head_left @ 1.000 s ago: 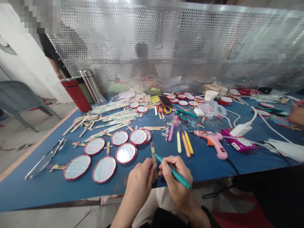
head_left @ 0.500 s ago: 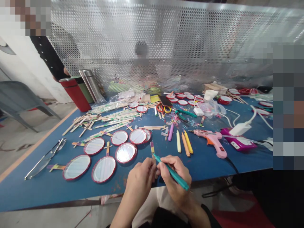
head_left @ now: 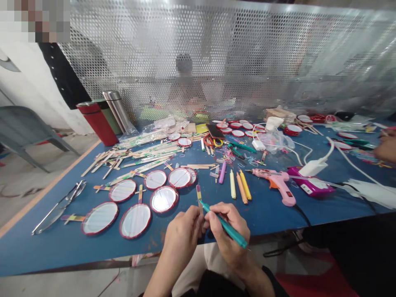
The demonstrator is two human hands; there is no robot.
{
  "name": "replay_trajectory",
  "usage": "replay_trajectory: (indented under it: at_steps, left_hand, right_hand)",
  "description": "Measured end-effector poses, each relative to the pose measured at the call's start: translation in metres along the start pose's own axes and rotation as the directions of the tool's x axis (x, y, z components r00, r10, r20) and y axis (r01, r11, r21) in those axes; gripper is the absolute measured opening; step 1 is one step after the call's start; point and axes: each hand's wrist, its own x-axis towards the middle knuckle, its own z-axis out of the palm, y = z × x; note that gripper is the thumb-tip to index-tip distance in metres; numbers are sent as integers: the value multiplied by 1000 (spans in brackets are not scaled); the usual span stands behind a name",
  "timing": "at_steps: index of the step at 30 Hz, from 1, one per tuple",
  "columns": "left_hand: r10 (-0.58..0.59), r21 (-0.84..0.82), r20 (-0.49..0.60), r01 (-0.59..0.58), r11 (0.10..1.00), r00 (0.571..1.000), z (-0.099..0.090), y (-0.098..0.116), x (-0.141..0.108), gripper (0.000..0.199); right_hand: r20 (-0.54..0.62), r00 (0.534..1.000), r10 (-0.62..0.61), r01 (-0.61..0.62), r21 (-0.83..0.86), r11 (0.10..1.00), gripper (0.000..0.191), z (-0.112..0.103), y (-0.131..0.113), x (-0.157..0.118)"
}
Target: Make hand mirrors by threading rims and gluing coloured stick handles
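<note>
Near the table's front edge, my left hand (head_left: 185, 231) is closed on a wooden stick (head_left: 198, 193) whose upper end shows purple and yellow bands. My right hand (head_left: 230, 235) grips a teal marker (head_left: 227, 226), its tip touching the stick just below the yellow band. Left of my hands lie several round white discs with red rims, among them one (head_left: 135, 220) with a coloured stick. Beyond my right hand are a purple marker (head_left: 222, 172), a pale yellow marker (head_left: 232, 184), an orange marker (head_left: 241, 188) and a yellow marker (head_left: 245, 185).
A pink glue gun (head_left: 280, 183) and a purple power strip (head_left: 309, 183) with cables lie right. Glasses (head_left: 58, 208) rest left. Wooden sticks (head_left: 151, 153) are piled behind the discs, near a red flask (head_left: 98, 123). Another person's hand (head_left: 386, 146) is at the far right.
My hands have hardly moved, and the marker tip stays at the stick. At the far right another person's hand is now visible. The standing person's hand by the flasks no longer shows.
</note>
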Motion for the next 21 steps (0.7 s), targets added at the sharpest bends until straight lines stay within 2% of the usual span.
replay_trajectory:
  at_steps: [13, 21]
  left_hand:
    - [-28, -20, 29, 29, 999, 999, -1, 2, 0, 25]
    - [3, -36, 5, -3, 999, 1000, 1, -1, 0, 25]
  right_hand:
    - [-4, 1000, -14, 14, -60, 998, 4, 0, 2, 1]
    - [-63, 998, 28, -33, -77, 997, 3, 2, 1, 1]
